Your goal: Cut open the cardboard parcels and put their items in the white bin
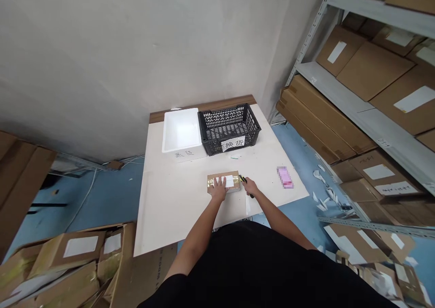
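Note:
A small cardboard parcel (pixel 223 181) with a white label lies on the white table (pixel 176 199). My left hand (pixel 218 189) rests flat on top of the parcel, fingers spread. My right hand (pixel 250 187) is closed around a yellow and black utility knife (pixel 243 179), its tip at the parcel's right end.
A white foam box (pixel 181 134) and a black plastic crate (pixel 228 127) with a paper label stand at the table's far edge. A pink object (pixel 284 177) lies at the right. Metal shelves (pixel 367 113) with cartons fill the right side. Cartons lie on the floor at the left (pixel 61 258).

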Demonstrator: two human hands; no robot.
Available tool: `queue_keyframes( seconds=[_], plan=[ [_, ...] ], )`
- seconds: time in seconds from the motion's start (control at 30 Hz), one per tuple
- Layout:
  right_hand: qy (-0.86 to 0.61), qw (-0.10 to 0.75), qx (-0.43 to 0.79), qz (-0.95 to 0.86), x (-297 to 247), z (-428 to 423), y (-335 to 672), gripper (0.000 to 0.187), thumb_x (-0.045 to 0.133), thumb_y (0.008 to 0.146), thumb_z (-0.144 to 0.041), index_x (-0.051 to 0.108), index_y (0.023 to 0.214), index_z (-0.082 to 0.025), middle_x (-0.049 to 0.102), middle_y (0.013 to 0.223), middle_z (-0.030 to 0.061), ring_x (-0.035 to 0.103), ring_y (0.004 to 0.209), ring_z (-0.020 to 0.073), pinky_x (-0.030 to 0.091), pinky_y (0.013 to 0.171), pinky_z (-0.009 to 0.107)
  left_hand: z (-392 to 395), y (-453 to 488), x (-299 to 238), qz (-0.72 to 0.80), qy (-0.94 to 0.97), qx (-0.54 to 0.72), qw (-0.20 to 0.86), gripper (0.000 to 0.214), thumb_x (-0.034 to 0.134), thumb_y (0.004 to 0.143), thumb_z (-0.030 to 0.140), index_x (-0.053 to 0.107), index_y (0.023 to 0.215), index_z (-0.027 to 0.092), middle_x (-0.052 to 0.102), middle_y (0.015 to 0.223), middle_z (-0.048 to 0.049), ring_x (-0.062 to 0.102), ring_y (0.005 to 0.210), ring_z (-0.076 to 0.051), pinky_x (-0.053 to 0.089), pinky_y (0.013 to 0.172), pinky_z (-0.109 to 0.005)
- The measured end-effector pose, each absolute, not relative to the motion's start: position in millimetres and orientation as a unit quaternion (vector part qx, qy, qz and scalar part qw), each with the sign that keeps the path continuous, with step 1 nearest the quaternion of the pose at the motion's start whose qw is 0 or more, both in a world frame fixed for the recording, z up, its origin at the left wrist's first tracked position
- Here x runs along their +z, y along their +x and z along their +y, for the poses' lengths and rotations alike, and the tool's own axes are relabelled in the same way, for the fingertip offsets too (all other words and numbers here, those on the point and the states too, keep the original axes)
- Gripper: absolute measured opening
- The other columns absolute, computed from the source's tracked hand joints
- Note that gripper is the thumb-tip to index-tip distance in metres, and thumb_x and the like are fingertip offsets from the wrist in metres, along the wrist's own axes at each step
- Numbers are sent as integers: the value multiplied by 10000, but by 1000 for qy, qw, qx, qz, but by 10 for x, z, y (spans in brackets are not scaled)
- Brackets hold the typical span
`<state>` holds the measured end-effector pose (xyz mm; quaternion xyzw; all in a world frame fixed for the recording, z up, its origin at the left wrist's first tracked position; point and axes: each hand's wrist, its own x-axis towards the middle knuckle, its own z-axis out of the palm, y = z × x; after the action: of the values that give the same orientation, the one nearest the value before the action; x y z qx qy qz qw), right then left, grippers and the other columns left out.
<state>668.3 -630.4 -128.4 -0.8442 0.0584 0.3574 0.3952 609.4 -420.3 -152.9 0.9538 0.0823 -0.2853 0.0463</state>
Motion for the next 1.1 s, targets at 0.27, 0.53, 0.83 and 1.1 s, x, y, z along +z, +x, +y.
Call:
queue_keyframes(
  seconds=[0.27, 0.53, 0.83, 1.1],
  plan=[
    [-853, 378, 355, 62, -1248, -6310, 6574, 154, 579, 1040, -360, 516, 1024, -221, 537, 662, -61, 492, 350, 89, 378, 416, 206, -4220, 6047, -1613, 78, 959, -271, 40, 694, 322, 1045, 515, 90, 1681, 364, 30, 1771, -3, 39, 1622, -339, 311, 1211, -562],
    [-831, 425, 351, 76, -1293, -6364, 6359, 168, 595, 1030, -346, 488, 973, -230, 492, 608, -85, 471, 350, 90, 363, 405, 205, -4242, 6026, -1626, 78, 962, -258, 43, 683, 334, 1044, 503, 124, 1680, 370, 82, 1771, -23, 75, 1617, -344, 319, 1199, -564],
    [-838, 454, 264, 150, -1417, -6433, 6177, 268, 549, 1017, -503, 477, 1032, -246, 546, 610, -82, 554, 405, 116, 435, 444, 203, -3920, 6190, -1306, 50, 974, -203, 86, 570, 401, 1038, 470, 401, 1593, 340, 361, 1680, -78, 317, 1516, -329, 377, 1164, -506],
    [-906, 313, 252, 134, -1518, -5550, 6555, 543, 684, 905, -576, 458, 1251, -224, 727, 1120, 136, 730, 1024, 293, 552, 741, 318, -3634, 5812, -1204, 193, 950, -231, 86, 656, 386, 1043, 458, 284, 1641, 209, 362, 1647, -218, 417, 1465, -358, 406, 1126, -488]
  ],
)
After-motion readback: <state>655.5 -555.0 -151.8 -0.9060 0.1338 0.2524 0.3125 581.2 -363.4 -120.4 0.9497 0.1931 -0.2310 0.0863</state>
